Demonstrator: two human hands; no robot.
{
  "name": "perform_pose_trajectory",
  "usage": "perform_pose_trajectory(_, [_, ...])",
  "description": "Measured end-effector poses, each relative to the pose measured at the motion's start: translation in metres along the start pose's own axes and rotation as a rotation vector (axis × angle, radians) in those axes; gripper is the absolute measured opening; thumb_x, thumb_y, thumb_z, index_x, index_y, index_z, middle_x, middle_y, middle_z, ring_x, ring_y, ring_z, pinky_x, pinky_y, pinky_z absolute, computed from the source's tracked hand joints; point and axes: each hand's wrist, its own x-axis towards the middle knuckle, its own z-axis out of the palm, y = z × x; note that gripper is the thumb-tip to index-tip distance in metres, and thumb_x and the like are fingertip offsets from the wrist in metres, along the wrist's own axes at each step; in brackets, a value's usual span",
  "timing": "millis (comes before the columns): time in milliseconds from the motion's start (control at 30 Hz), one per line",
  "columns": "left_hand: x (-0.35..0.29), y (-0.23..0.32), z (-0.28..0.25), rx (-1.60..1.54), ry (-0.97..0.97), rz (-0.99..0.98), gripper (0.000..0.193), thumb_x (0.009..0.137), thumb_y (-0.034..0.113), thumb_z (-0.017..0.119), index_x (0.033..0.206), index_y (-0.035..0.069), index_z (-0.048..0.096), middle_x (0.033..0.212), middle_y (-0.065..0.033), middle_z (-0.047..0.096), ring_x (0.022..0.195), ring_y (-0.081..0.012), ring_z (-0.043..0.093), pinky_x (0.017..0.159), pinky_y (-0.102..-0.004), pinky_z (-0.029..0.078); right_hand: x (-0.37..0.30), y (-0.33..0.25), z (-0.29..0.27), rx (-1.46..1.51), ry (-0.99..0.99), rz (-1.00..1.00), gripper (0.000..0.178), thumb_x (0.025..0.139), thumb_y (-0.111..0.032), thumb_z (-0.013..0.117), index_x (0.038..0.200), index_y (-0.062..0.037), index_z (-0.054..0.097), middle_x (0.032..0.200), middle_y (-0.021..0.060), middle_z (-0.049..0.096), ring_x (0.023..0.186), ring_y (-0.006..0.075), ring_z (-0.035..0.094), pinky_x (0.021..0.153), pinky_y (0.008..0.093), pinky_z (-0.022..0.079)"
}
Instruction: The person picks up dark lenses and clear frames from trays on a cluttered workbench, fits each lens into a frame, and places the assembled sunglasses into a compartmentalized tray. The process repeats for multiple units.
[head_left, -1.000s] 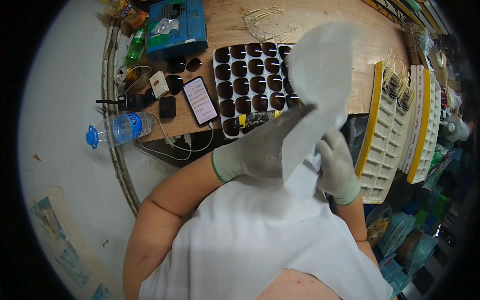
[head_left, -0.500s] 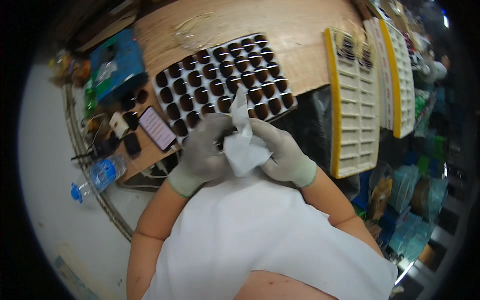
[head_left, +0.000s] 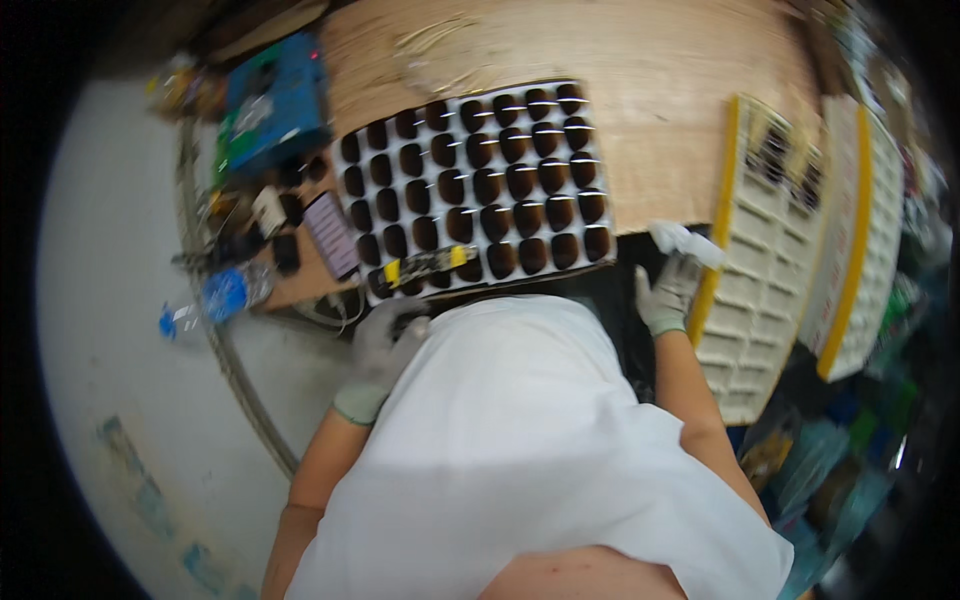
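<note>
My left hand (head_left: 383, 345), in a pale grey glove, is curled at the tray's near left corner around a small dark piece (head_left: 409, 320) that looks like a lens; blur hides its details. My gloved right hand (head_left: 668, 295) is out to the right, fingers closed on a crumpled white cloth or tissue (head_left: 685, 242), beside the yellow-edged rack. In front of me lies a white tray (head_left: 612, 245) holding rows of dark brown sunglass lenses (head_left: 451, 187). A slim yellow and black item (head_left: 428, 265) rests across its near lenses.
A cream rack (head_left: 755, 260) with yellow edges stands at the right, several dark pieces at its far end; another rack (head_left: 860, 250) is beyond it. Left are a blue box (head_left: 272, 105), a phone (head_left: 331, 235) with a cable, and a plastic bottle (head_left: 220, 293).
My hands have separated: the right carried the white cloth off to the right, the left drew down and left. The view has shifted, and the yellow and black item now shows.
</note>
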Motion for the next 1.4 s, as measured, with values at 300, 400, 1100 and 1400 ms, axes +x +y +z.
perform_pose_trajectory(300, [-0.052,0.021,0.032,-0.112,0.169,-0.264,0.020,0.101,0.008,0.056,0.118,-0.002,0.061,0.104,-0.0084,0.066,0.095,-0.0133,0.063,0.086,-0.0281,0.051,0.066,0.056,0.086,0.836,-0.260,1.011,0.087,0.101,-0.064,0.029,0.141,0.0111,0.051,0.146,0.0299,0.051,0.138,0.0416,0.047,0.115,0.0446,0.037])
perform_pose_trajectory(400, [-0.061,0.020,0.030,-0.135,0.210,-0.262,0.022,0.098,0.013,0.061,0.114,-0.002,0.065,0.103,-0.0106,0.070,0.092,-0.0142,0.066,0.084,-0.0292,0.053,0.078,0.059,0.085,0.805,-0.275,1.047,0.091,0.100,-0.067,0.028,0.140,0.0121,0.052,0.146,0.0287,0.053,0.137,0.0403,0.049,0.114,0.0432,0.037])
perform_pose_trajectory(1100, [-0.054,-0.083,-0.074,-0.777,0.211,-0.122,0.020,0.105,0.011,0.050,0.116,0.001,0.063,0.112,-0.0090,0.069,0.095,-0.0160,0.067,0.087,-0.0309,0.054,0.020,-0.094,-0.091,0.674,0.269,-0.027,0.029,0.100,-0.023,0.059,0.110,0.0018,0.069,0.104,0.0203,0.072,0.097,0.0341,0.069,0.087,0.0386,0.053])
perform_pose_trajectory(1400, [0.042,-0.045,-0.132,-0.394,0.267,0.063,0.021,0.102,0.009,0.055,0.115,-0.001,0.067,0.109,-0.0054,0.069,0.098,-0.0129,0.063,0.089,-0.0280,0.050,0.010,-0.183,-0.162,0.706,-0.021,-0.441,0.020,0.093,-0.012,0.067,0.107,0.0012,0.069,0.101,0.0191,0.070,0.094,0.0333,0.069,0.086,0.0398,0.054])
